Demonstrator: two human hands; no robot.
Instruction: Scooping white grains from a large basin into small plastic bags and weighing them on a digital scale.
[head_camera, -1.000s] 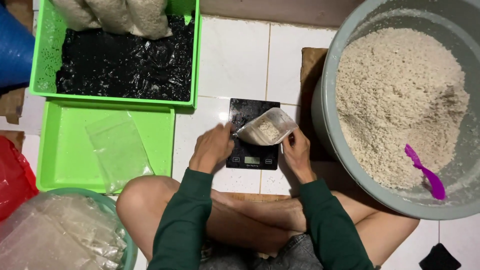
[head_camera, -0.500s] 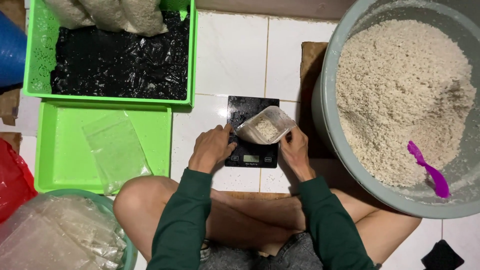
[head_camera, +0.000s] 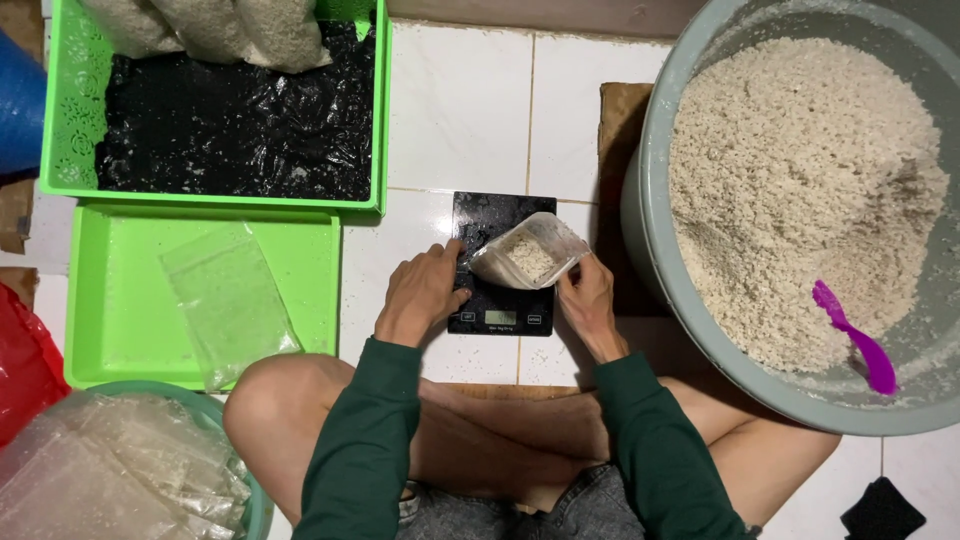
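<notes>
Bag (head_camera: 528, 255) sits a bit flatter than half a second ago, on the black scale (head_camera: 500, 300), both hands in place as before. Left hand (head_camera: 422, 295) pinches its left corner, right hand (head_camera: 588, 300) its lower right edge. Its long axis runs left-right, open mouth facing up-right. Clear empty bag (head_camera: 230, 300) on green tray (head_camera: 110, 340); filled bags (head_camera: 215, 28) top left.

The scale (head_camera: 500, 300) display is too small to read, and the bag (head_camera: 528, 252) hides its platform.
</notes>
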